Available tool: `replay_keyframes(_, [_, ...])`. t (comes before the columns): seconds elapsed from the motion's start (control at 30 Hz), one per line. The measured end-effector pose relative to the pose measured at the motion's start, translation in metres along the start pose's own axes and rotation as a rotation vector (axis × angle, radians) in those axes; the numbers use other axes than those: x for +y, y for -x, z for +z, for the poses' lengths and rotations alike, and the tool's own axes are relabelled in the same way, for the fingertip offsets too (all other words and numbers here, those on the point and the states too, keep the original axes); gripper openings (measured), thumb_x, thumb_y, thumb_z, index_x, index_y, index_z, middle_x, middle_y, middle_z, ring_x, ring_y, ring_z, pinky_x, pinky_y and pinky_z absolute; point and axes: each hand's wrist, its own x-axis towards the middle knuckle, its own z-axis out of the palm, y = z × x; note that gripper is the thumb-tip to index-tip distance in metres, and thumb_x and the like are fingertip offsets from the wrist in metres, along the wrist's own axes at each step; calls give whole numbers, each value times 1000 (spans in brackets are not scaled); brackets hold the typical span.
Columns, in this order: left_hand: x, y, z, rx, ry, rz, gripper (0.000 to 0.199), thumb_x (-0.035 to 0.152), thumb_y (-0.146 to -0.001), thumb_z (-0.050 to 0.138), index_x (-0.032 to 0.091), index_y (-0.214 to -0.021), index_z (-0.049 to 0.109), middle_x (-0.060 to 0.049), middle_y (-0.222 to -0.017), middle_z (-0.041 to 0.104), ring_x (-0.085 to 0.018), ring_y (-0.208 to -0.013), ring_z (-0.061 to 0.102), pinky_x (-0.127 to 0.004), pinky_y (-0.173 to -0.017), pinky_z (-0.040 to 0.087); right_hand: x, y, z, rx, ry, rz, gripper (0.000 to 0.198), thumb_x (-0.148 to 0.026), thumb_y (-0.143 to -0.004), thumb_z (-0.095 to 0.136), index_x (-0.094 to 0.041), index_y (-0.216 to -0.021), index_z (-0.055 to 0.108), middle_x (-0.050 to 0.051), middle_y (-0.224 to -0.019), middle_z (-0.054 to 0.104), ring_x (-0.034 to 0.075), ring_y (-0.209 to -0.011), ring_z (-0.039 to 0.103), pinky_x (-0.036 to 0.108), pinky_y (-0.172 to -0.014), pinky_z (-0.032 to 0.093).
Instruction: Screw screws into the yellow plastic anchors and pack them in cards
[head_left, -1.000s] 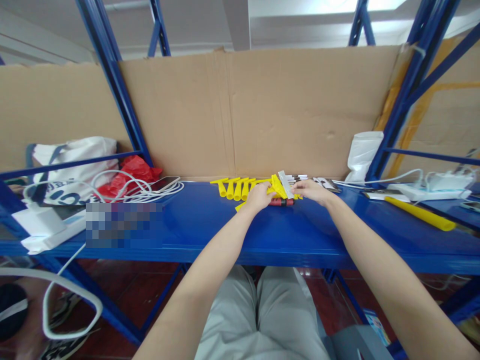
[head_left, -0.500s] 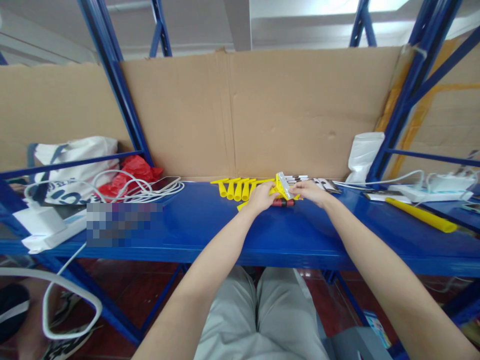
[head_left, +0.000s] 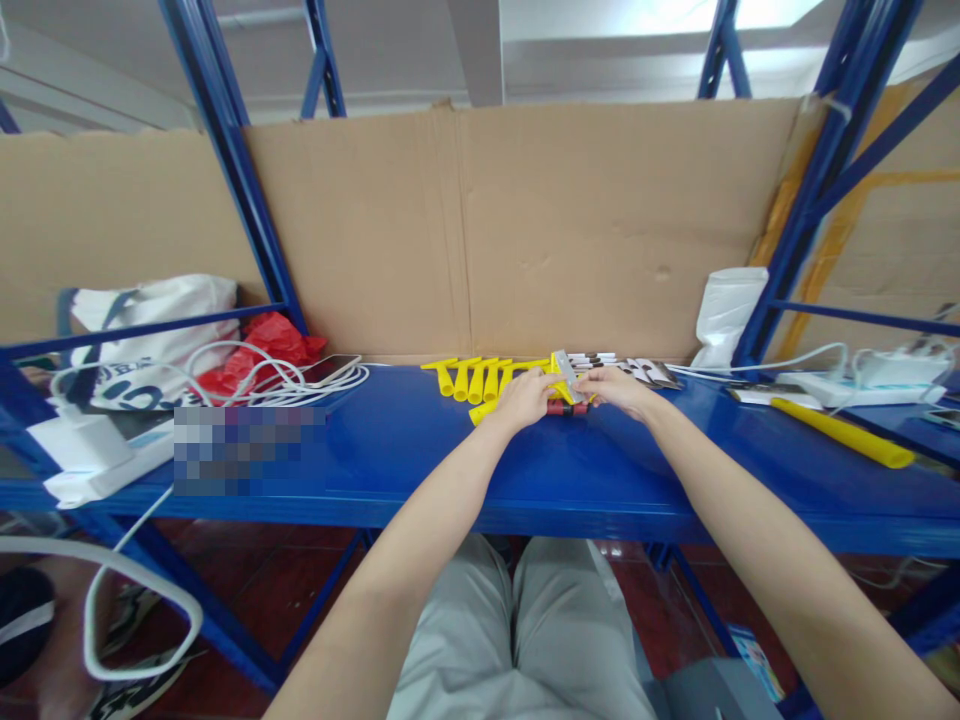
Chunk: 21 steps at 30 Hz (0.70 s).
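A yellow scraper (head_left: 559, 362) with a silver metal plate at its head is between my two hands, just above the blue shelf. My left hand (head_left: 525, 397) is closed around its yellow handle, whose round end sticks out to the left. At the metal plate, the fingers of my right hand (head_left: 616, 388) are pinched against the edge; any small part between them is too small to make out. A red and black cylindrical tool (head_left: 568, 408), perhaps a screwdriver, lies under the hands. Several similar yellow handles (head_left: 476, 382) lie in a row left of my left hand.
White-and-black packets (head_left: 651, 372) lie behind my right hand. A loose yellow tube (head_left: 844, 432) and a white power strip (head_left: 821, 388) are at the right. Coiled white cables (head_left: 292, 385), a red plastic bag (head_left: 274, 340) and a cloth bag (head_left: 161, 335) occupy the left. Cardboard (head_left: 360, 230) closes the back.
The scraper's head has tilted and shifted slightly in my hands. My left fingers have moved a little closer to the metal plate; both hands stay in the same place on the shelf.
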Motion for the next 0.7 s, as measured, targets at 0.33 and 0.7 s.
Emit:
replay_keyframes(0.33, [0, 0, -1, -13, -21, 26, 36, 20, -90, 45, 28, -119, 64, -6, -101, 59, -18, -96, 58, -29, -86, 45, 2, 0, -5, -80, -11, 2, 16, -24, -61, 71, -16, -62, 58, -2, -56, 56, 7, -52, 47, 20, -50, 35])
replay_keyframes(0.7, [-2, -1, 1, 7, -18, 52, 37, 19, -89, 45, 29, -120, 63, -5, -98, 57, -17, -94, 57, -30, -86, 45, 2, 2, -5, -89, 3, -7, 17, -27, -62, 70, -17, -66, 57, -2, -61, 57, 8, -56, 48, 21, -51, 36])
